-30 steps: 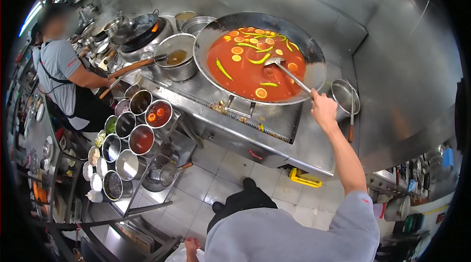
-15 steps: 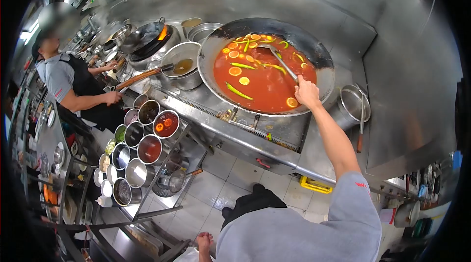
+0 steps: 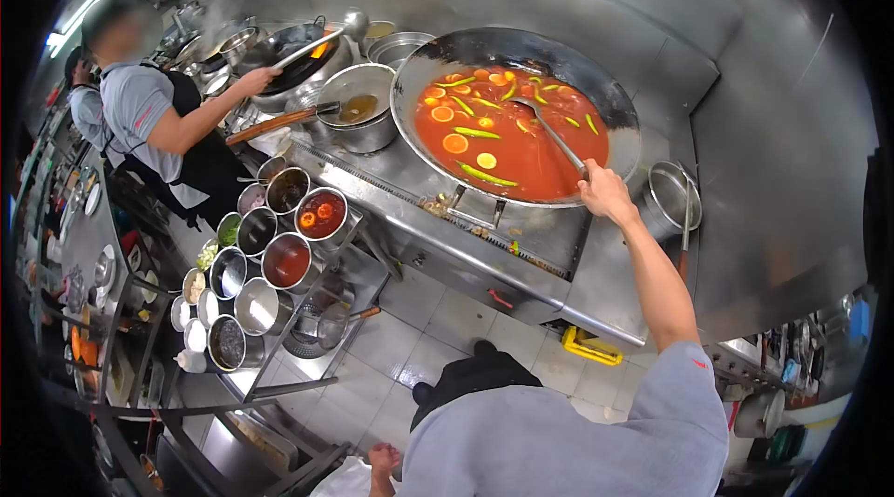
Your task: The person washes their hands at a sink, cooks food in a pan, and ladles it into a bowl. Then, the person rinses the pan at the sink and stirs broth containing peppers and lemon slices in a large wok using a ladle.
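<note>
My right hand (image 3: 607, 193) is closed round the handle of a long metal ladle (image 3: 560, 136). Its head lies partly sunk in red-orange sauce (image 3: 549, 162) inside a very large wok (image 3: 626, 120). Citrus slices (image 3: 455, 143) and long green chilies (image 3: 486, 175) float across the surface. Low at the bottom of the view, my left hand (image 3: 383, 458) hangs by my side with curled fingers, near some white cloth (image 3: 343, 480); I see nothing in it.
At left, a co-worker (image 3: 154, 106) holds another ladle (image 3: 354, 25) over a smaller wok (image 3: 296, 54). A strainer (image 3: 358, 108) rests on a pot beside my wok. Several metal containers (image 3: 286, 260) fill a low rack. A pot (image 3: 667, 194) stands right of the wok.
My right hand has drawn the ladle slightly right and down, and the floating pieces have shifted. The co-worker has raised a ladle over the smaller wok. Another person shows behind.
</note>
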Demonstrator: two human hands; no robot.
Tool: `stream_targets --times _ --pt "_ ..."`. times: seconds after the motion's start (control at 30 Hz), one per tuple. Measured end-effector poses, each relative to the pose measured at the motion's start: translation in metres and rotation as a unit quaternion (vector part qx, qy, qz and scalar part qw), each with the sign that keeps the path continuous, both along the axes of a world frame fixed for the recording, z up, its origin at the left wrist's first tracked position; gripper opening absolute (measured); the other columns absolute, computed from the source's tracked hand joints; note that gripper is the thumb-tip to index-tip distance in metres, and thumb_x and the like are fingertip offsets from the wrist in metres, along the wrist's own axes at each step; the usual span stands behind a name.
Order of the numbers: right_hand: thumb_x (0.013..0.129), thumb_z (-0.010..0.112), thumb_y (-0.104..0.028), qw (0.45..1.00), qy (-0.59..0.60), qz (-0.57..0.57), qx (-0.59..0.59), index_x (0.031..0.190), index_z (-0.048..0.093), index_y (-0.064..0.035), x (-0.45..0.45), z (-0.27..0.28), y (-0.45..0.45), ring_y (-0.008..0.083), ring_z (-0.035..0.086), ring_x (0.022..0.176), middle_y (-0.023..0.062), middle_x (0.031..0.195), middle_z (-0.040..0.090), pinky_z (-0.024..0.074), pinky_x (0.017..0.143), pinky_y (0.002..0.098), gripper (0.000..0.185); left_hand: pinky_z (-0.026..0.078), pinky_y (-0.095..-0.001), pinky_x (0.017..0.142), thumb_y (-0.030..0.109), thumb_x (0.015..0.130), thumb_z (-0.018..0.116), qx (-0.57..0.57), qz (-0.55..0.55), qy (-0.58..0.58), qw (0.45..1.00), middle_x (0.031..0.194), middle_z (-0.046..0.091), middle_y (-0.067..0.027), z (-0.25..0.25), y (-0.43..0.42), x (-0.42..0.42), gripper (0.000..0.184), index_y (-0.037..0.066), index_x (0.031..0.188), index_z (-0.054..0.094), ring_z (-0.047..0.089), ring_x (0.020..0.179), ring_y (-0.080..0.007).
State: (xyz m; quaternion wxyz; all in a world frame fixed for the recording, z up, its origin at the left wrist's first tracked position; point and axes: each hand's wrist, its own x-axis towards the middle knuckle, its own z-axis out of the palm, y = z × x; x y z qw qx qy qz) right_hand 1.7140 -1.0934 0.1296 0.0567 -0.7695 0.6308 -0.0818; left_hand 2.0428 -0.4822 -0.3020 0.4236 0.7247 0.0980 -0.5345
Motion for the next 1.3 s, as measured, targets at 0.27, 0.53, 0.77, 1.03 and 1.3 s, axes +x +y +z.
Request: stream_targets --times 0.27,0.53,0.77,1.03,1.3 --pt "0.094 0.048 -0.023 0.987 -0.092 -0.038 0.127 0.117 0.047 -0.0004 -0.011 0.032 0.059 0.0267 0.064 0.067 0.0172 0.087 0.063 0.0513 0.055 0.0387 0.032 0.048 -0.03 0.041 0.016 0.09 0.052 -0.013 -0.075 -0.007 0.997 0.071 0.061 -0.0061 -0.016 0.007 0.045 0.013 0.005 0.095 0.057 0.06 0.055 -0.0159" --pt "0.097 0.047 -0.027 0.726 -0.513 -0.21 0.406 0.099 0.048 -0.0072 -0.061 0.047 0.082 0.0019 0.037 0.044 -0.0007 0.069 0.047 0.0273 0.032 0.0173 0.02 0.048 -0.0297 0.041 0.015 0.09 0.049 -0.013 -0.14 -0.045 0.989 0.071 0.06 -0.0066 -0.018 -0.004 0.091 0.016 0.002 0.095 0.056 0.059 0.054 -0.016" --pt "0.097 0.046 -0.028 0.625 -0.63 -0.174 0.426 0.107 0.05 -0.0066 -0.074 0.026 0.107 0.0005 0.036 0.044 -0.0005 0.07 0.049 0.028 0.032 0.0157 0.023 0.049 -0.0318 0.044 0.014 0.089 0.048 0.003 -0.158 -0.05 0.986 0.081 0.062 -0.0113 0.004 -0.021 0.112 0.02 0.001 0.102 0.056 0.061 0.061 -0.0189" --pt "0.096 0.051 -0.032 0.675 -0.645 -0.165 0.316 0.115 0.046 -0.0137 -0.038 -0.012 0.151 0.0025 0.037 0.043 -0.0013 0.07 0.048 0.0256 0.032 0.0188 0.027 0.049 -0.0346 0.042 0.01 0.089 0.046 -0.035 -0.111 -0.02 0.993 0.079 0.062 -0.0131 0.005 -0.014 0.105 0.017 0.0 0.099 0.056 0.062 0.061 -0.0215" --pt "0.096 0.051 -0.029 0.689 -0.656 -0.15 0.271 0.127 0.041 -0.0115 -0.021 -0.037 0.167 0.0039 0.039 0.04 -0.0003 0.069 0.048 0.0281 0.032 0.0199 0.037 0.049 -0.0337 0.04 0.01 0.09 0.046 -0.039 -0.137 -0.066 0.988 0.071 0.06 -0.0123 0.011 0.008 0.094 0.015 -0.001 0.095 0.056 0.06 0.054 -0.0205"
